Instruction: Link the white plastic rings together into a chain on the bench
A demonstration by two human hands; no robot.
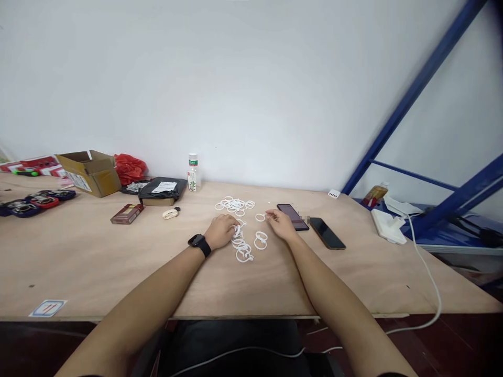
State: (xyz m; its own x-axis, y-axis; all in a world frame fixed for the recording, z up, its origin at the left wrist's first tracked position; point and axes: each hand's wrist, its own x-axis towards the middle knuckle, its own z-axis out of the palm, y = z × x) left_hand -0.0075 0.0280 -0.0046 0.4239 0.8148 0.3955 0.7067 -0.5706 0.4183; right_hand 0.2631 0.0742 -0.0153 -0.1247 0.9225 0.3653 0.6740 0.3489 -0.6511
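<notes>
My right hand [281,224] pinches a white plastic curtain ring [260,218] at its right edge, low over the table. The fingers of my left hand [222,230], with a black watch on the wrist, are curled down onto white rings at the top of a loose row of rings [243,253]; they seem closed on one, partly hidden by the fingertips. Between my forearms lies a small group of linked-looking rings [260,240] with little tabs. Farther back is a heaped pile of the same white rings [234,204].
Two phones, one dark [293,217] and one black [327,233], lie right of my right hand. To the left are a computer mouse [170,213], a maroon box [127,214], a black parcel [163,189] and a cardboard box [94,175]. A bottle [193,173] stands by the wall.
</notes>
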